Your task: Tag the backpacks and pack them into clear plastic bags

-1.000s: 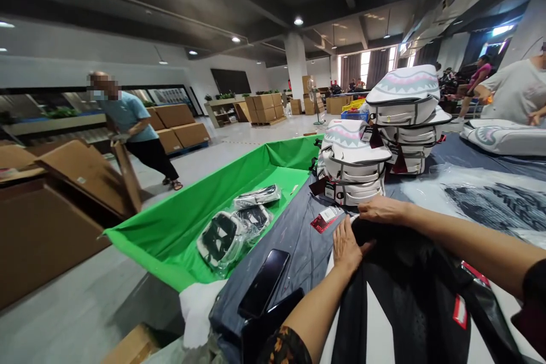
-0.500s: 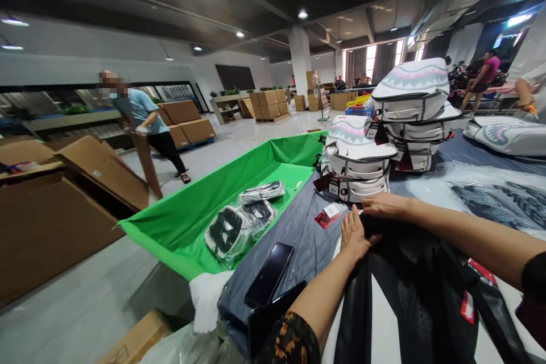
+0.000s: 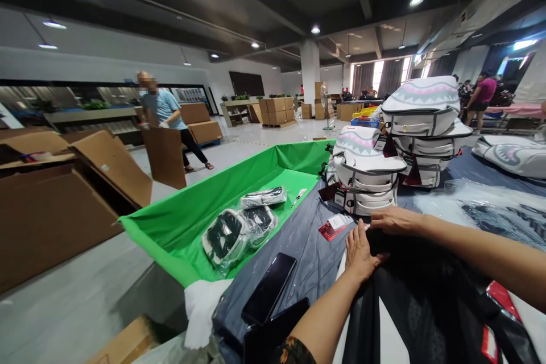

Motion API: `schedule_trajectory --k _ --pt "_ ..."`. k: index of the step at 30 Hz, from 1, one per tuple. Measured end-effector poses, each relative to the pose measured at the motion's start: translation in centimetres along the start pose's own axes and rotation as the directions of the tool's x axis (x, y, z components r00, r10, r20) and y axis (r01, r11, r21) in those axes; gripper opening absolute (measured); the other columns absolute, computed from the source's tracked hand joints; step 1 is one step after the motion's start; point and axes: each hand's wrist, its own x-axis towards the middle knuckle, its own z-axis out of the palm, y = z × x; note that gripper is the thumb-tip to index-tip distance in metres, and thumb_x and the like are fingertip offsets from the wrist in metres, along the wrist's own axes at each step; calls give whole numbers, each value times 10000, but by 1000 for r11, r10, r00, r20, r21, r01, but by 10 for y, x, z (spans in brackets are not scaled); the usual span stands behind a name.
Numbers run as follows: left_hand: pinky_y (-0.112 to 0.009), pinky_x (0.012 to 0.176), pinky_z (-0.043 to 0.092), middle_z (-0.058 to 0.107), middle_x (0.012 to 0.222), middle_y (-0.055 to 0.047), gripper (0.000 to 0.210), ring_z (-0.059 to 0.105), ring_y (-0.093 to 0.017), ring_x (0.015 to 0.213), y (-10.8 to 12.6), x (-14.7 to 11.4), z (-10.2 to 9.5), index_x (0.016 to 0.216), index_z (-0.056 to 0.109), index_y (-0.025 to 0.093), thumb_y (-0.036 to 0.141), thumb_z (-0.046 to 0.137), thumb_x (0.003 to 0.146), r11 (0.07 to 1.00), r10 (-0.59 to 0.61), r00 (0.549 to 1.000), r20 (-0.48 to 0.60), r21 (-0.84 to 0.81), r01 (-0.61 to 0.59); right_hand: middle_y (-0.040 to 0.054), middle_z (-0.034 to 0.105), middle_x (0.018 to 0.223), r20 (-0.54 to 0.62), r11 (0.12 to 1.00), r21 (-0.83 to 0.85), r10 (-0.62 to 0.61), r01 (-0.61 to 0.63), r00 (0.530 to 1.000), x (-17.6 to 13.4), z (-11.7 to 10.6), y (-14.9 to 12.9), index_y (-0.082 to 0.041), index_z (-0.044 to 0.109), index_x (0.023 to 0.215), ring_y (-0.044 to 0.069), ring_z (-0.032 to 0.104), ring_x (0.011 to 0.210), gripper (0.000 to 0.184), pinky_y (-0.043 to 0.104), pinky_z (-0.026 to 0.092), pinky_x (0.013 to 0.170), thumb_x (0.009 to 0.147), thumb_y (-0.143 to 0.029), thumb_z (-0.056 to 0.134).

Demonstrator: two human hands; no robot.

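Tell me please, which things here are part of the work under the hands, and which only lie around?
In hand:
- left hand, flat on the black-and-white fabric backpack
- right hand, on its top edge

Lying about:
- black smartphone
- red paper hang tag
- stacked white shark-print backpacks
- bagged backpacks in green cloth bin
- brown cardboard boxes

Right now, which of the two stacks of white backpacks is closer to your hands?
The lower stack of white backpacks, just beyond the left hand and right hand; the taller stack stands behind it, farther right.
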Motion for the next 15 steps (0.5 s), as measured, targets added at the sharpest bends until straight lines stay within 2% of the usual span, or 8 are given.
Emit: schedule_trajectory --k 3,8,11,13,15 --pt "-472 1203 277 416 1545 -169 1024 366 -356 1426 1 -1 1 1576 235 149 435 771 752 999 34 999 -24 16 -34 72 637 889 -22 998 -64 -14 12 1000 -10 2 -4 -160 677 971 188 587 765 240 285 415 632 968 -122 440" --pt "-453 1173 319 442 1509 -119 811 407 -321 1377 -1 -2 3 1505 389 233 420 746 801 993 106 993 -55 64 -103 53 649 902 -41 992 -102 -74 69 996 2 3 -3 -185 663 1070 158 539 676 250 281 355 563 975 -105 446" --pt "-434 1151 351 474 1466 -95 758 437 -292 1347 -6 1 3 1493 400 259 379 736 824 990 129 989 -65 60 -126 25 635 862 -72 990 -99 -111 104 991 0 -1 4 -206 659 993 144 524 679 219 277 366 589 984 -118 458" --pt "-417 1131 376 500 1432 -71 719 461 -268 1324 -11 5 3 1490 398 294 347 717 847 988 146 986 -76 59 -142 16 616 807 -95 990 -95 -113 104 989 -27 -5 9 -204 650 910 143 512 664 233 284 391 624 1003 -149 443" --pt "-409 1117 393 515 1407 -64 682 474 -260 1312 -15 7 4 1473 415 305 355 709 859 987 155 983 -97 67 -149 16 595 745 -116 993 -87 -84 74 990 -77 -7 10 -205 634 830 145 499 622 320 296 408 634 1034 -196 388"
